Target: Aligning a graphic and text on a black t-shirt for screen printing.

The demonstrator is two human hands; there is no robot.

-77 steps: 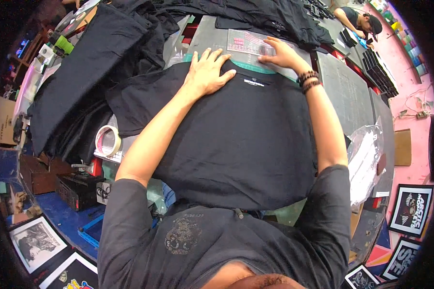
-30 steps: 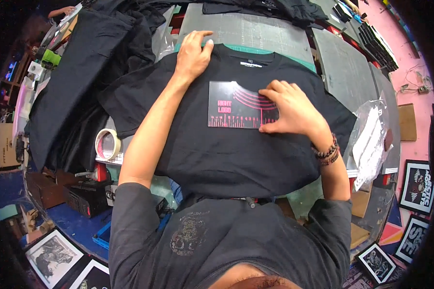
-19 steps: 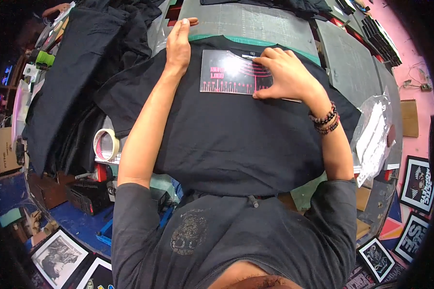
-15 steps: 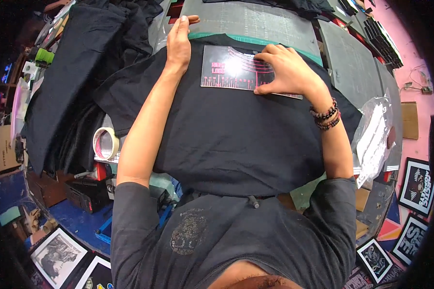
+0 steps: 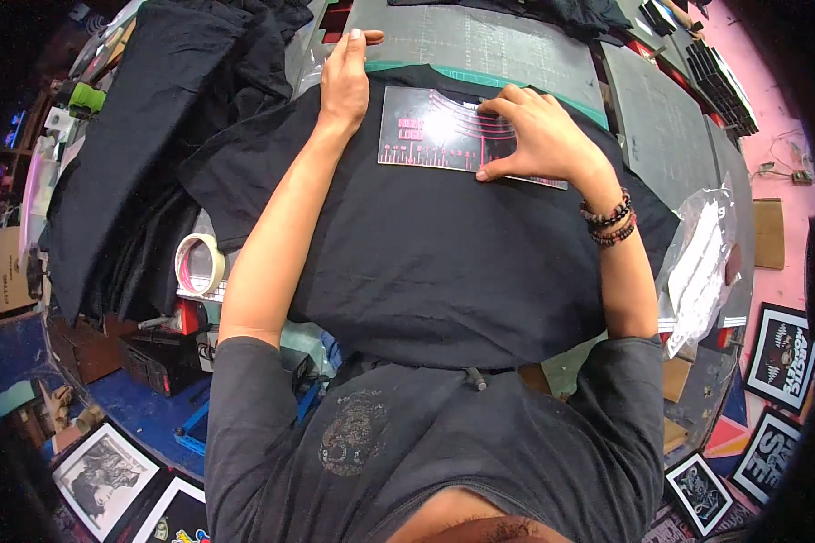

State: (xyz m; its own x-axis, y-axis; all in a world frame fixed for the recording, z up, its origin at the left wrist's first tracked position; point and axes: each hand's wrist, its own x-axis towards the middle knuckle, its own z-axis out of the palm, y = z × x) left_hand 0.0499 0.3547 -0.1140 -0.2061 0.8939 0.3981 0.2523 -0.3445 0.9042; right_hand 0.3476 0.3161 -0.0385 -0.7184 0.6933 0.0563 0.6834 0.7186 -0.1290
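Flanking the shirt [image 5: 462, 253]: tape roll [image 5: 216, 261], plastic bag [image 5: 697, 271]; fingers [image 5: 518, 94] partly cover template [image 5: 412, 118].

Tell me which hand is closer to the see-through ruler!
Right. The right hand is on the see-through ruler, over its right part; the left hand is apart from it, beyond its left edge.

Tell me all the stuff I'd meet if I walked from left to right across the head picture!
Cardboard box → roll of tape → left hand → clear ruler with pink markings → beaded bracelets → plastic bag → brown cardboard piece by the pink area.
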